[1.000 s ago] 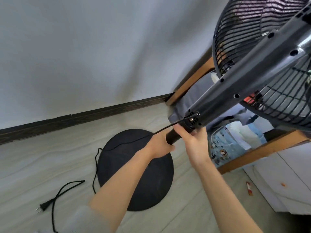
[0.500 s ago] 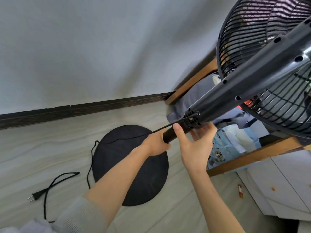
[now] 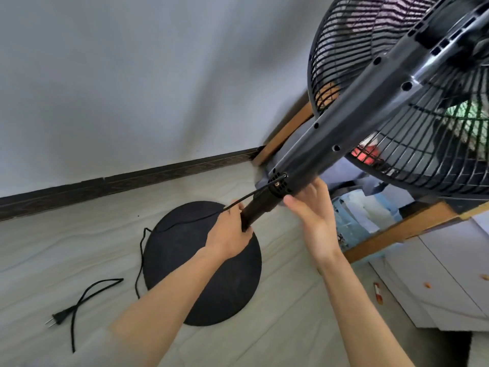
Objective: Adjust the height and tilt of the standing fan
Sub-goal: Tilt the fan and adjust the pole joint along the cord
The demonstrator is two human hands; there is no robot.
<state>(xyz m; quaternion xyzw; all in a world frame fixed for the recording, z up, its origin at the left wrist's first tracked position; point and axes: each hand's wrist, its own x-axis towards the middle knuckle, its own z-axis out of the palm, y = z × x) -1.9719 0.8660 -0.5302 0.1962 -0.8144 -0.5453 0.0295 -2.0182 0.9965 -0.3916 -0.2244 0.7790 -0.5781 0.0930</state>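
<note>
The black standing fan (image 3: 357,109) stands on its round black base (image 3: 185,260) on the pale floor (image 3: 53,234), its wire cage (image 3: 423,144) at upper right. The left hand (image 3: 230,234) is wrapped around the thin black pole (image 3: 258,209). The right hand (image 3: 315,215) is spread, fingers straight, at the wider column's lower end. A black power cord (image 3: 79,300) lies unplugged on the floor.
</note>
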